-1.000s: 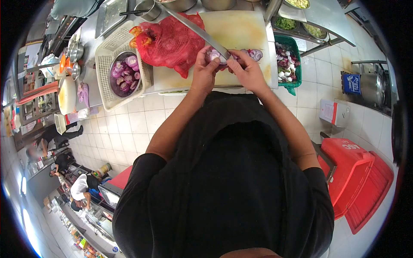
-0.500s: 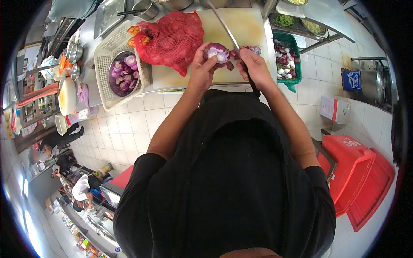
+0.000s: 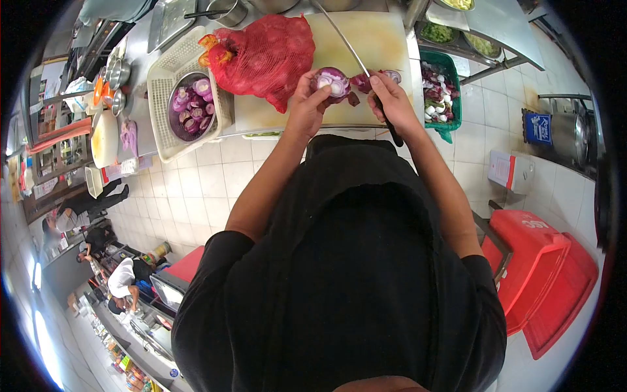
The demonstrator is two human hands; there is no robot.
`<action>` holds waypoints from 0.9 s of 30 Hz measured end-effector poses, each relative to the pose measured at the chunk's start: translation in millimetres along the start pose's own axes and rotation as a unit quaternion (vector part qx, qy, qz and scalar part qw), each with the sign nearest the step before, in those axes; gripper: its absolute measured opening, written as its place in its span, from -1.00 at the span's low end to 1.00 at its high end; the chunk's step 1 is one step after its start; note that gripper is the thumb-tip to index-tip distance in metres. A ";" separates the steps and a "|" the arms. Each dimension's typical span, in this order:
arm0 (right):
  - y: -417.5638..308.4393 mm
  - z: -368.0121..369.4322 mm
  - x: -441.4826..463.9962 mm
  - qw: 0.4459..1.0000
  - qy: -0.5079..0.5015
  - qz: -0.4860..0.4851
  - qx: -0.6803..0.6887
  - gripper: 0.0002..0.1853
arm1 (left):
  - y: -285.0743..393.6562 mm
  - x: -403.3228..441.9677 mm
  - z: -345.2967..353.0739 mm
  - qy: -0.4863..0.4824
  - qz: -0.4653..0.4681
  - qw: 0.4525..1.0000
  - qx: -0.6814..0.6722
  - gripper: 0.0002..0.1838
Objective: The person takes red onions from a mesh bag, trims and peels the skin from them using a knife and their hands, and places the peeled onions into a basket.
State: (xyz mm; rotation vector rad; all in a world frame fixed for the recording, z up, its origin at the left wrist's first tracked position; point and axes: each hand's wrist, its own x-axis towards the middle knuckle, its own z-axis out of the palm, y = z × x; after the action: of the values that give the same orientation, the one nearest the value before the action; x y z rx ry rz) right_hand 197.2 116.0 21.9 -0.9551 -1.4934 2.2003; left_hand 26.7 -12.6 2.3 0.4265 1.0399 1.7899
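Note:
Over the cutting board (image 3: 385, 39), my left hand (image 3: 307, 104) is closed round a red onion (image 3: 332, 83) whose pale cut face shows. My right hand (image 3: 393, 103) grips a long knife (image 3: 343, 38) by its dark handle, the blade slanting away to the upper left. Loose dark onion skin (image 3: 360, 82) is between the two hands, and whether the right fingers pinch it I cannot tell. Another cut onion piece (image 3: 393, 76) lies just beyond the right hand. A red mesh sack (image 3: 264, 59) full of onions rests left of my hands.
A metal bowl of peeled onions (image 3: 191, 108) sits inside a cream plastic basket (image 3: 160, 98) on the left. Right of the board, a green basket (image 3: 457, 85) holds onion skins and scraps. A red bin (image 3: 532, 261) stands at lower right. Other people work at far left.
The whole view has shifted slightly. Both hands keep hold of the onion and knife; the right hand has turned a little, showing more of the knife handle below it.

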 end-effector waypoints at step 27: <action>16.8 6.9 0.7 1.000 0.023 0.006 0.012 -0.43 | 5.3 6.2 3.9 -0.036 -0.021 0.996 -0.081 -0.52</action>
State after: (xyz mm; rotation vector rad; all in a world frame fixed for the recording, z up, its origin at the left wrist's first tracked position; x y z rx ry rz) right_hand 193.8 104.7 8.0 -1.0024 -1.4404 2.1833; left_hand 23.5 -6.2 7.8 0.3644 0.8396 1.7929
